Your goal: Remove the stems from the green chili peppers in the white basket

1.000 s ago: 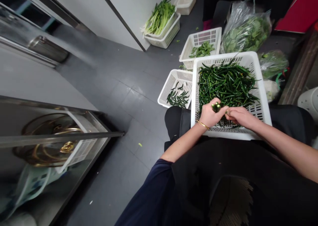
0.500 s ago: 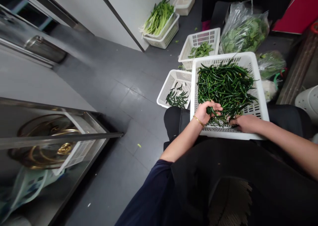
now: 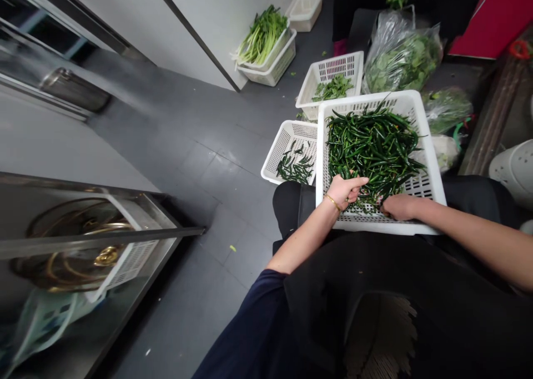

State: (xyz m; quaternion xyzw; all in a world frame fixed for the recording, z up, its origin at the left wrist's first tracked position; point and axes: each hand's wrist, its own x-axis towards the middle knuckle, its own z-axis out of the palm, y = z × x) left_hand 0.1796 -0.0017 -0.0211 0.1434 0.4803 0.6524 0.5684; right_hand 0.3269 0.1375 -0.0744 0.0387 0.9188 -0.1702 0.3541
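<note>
Both hands are inside the large white basket (image 3: 433,173) on the person's lap, at its near edge. The left hand (image 3: 346,190) lies on the heap of green chili peppers (image 3: 370,143) with fingers curled loosely over a few; whether it grips any I cannot tell. The right hand (image 3: 397,207), just to its right, is curled low against the basket floor, its grip hidden. Left of the left hand sits a smaller basket (image 3: 283,145) with a few chilies.
</note>
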